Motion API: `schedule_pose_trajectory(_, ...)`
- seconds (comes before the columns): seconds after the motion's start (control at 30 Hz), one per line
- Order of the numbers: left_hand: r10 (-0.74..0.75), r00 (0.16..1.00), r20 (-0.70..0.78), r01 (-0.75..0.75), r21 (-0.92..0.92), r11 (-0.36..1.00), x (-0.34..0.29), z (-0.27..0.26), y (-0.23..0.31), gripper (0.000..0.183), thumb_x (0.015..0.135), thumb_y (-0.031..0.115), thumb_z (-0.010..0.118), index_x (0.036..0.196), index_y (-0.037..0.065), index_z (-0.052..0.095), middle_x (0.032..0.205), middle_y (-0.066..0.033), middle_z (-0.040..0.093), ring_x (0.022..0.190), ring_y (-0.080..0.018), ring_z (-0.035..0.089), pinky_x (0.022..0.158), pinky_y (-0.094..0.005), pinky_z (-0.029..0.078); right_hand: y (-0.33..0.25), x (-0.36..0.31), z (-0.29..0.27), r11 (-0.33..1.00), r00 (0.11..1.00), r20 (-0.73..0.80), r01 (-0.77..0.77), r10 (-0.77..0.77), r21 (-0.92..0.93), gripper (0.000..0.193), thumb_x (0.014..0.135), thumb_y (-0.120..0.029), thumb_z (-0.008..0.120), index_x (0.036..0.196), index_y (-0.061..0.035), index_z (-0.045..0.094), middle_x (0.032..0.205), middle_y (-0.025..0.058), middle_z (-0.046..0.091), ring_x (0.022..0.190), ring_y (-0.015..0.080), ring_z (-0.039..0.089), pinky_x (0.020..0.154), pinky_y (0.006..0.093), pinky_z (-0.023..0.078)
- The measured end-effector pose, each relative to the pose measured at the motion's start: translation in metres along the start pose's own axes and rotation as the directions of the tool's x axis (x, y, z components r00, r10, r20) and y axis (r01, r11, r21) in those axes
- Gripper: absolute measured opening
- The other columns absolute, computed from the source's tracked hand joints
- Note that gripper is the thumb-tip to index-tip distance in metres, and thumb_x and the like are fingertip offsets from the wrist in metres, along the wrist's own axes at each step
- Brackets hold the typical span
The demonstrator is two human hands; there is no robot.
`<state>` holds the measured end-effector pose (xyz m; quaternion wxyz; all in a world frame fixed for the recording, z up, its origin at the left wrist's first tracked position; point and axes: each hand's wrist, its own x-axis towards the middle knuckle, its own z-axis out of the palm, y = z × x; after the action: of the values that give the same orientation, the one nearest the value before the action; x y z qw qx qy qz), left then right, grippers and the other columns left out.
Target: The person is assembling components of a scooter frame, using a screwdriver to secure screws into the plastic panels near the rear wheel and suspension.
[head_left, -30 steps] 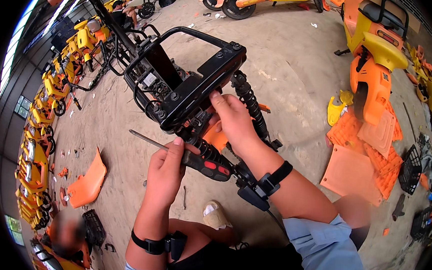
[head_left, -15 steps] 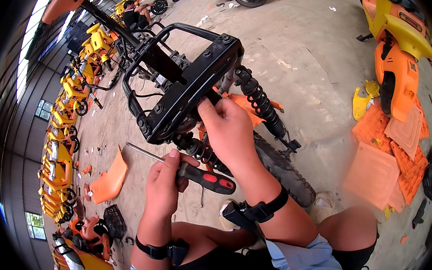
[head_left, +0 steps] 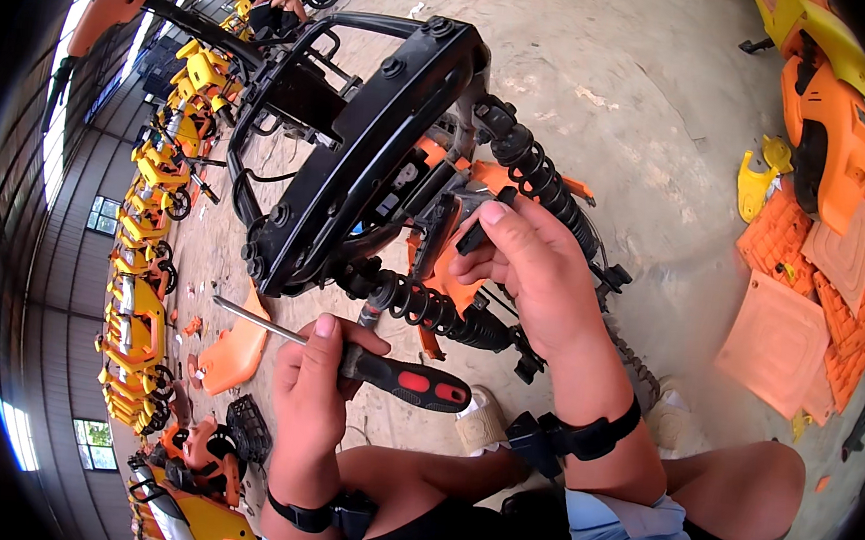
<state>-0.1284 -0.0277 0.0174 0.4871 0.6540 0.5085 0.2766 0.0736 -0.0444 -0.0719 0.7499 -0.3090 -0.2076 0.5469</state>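
Shifted outward from the black frame [head_left: 355, 154] since the earlier view: right hand [head_left: 542, 278], now beside the frame's lower right side, with a small black part [head_left: 472, 239] pinched between thumb and fingers; whether the part is joined to the frame cannot be told. Left hand [head_left: 312, 382]: held apart from the right, below the frame, curled about a screwdriver [head_left: 410, 380], blade pointed leftward. Screwdriver: judged light, rigid, best taken by its grippy handle, the bare shank being slicker. Small black part: judged light, stiff, possibly brittle; best held by its edges.
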Motion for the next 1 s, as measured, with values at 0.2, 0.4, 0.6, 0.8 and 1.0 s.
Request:
schedule_pose_trajectory(0.2, 0.108, 0.929, 0.354, -0.133, 0.047, 0.99, 0.0, 0.008, 0.008, 0.052, 0.105, 0.033, 0.044, 0.082, -0.006, 0.07, 0.075, -0.0085, 0.066, 0.069, -0.0122, 0.056, 0.065, -0.0264, 0.042, 0.001, 0.006, -0.015, 0.995, 0.991, -0.098, -0.084, 0.09, 0.059, 0.029, 0.098, -0.024, 0.056, 0.115, -0.0004, 0.058, 0.1, 0.011, 0.065, 0.091, 0.0214, 0.066, 0.079, 0.0336, 0.055)
schedule_pose_trajectory(0.4, -0.039, 0.822, 0.569, 0.069, -0.032, 0.997, 0.005, 0.029, 0.018, 0.044, 0.105, 0.028, 0.046, 0.085, -0.004, 0.07, 0.08, -0.0094, 0.069, 0.08, -0.0163, 0.063, 0.077, -0.0282, 0.048, -0.007, -0.003, -0.01, 0.963, 0.978, -0.066, -0.18, 0.197, 0.202, 0.029, 0.1, -0.03, 0.056, 0.105, -0.0019, 0.061, 0.094, 0.0102, 0.064, 0.082, 0.0227, 0.066, 0.07, 0.0346, 0.055)
schedule_pose_trajectory(0.6, -0.071, 0.838, 0.541, 0.13, -0.073, 0.989, 0.02, 0.056, 0.015, 0.054, 0.106, 0.04, 0.038, 0.089, -0.002, 0.069, 0.071, -0.004, 0.062, 0.064, -0.0082, 0.05, 0.06, -0.0231, 0.038, -0.019, -0.012, -0.025, 0.983, 0.973, 0.145, -0.174, 0.182, -0.066, 0.023, 0.098, -0.021, 0.053, 0.102, -0.0002, 0.063, 0.077, 0.0086, 0.063, 0.066, 0.0164, 0.061, 0.062, 0.0286, 0.049)
schedule_pose_trajectory(0.8, 0.006, 0.849, 0.528, 0.076, -0.133, 0.988, 0.032, 0.056, 0.008, 0.054, 0.105, 0.043, 0.038, 0.088, 0.0, 0.067, 0.067, -0.0015, 0.056, 0.059, -0.0068, 0.041, 0.054, -0.0226, 0.032, -0.034, -0.026, -0.026, 0.972, 0.984, 0.114, -0.108, 0.134, -0.209, 0.018, 0.098, -0.016, 0.057, 0.101, 0.0002, 0.063, 0.078, 0.0017, 0.064, 0.067, 0.007, 0.055, 0.057, 0.0218, 0.042)
schedule_pose_trajectory(1.0, 0.071, 0.87, 0.488, 0.034, -0.203, 0.979, 0.035, 0.065, 0.006, 0.04, 0.106, 0.038, 0.043, 0.095, 0.004, 0.061, 0.073, 0.0031, 0.053, 0.058, -0.0021, 0.038, 0.052, -0.0198, 0.028, -0.054, -0.045, -0.042, 0.889, 0.868, 0.395, -0.104, 0.3, -0.446, 0.045, 0.08, -0.044, 0.08, 0.088, -0.0038, 0.06, 0.07, 0.0008, 0.06, 0.063, 0.0085, 0.053, 0.056, 0.0258, 0.041)
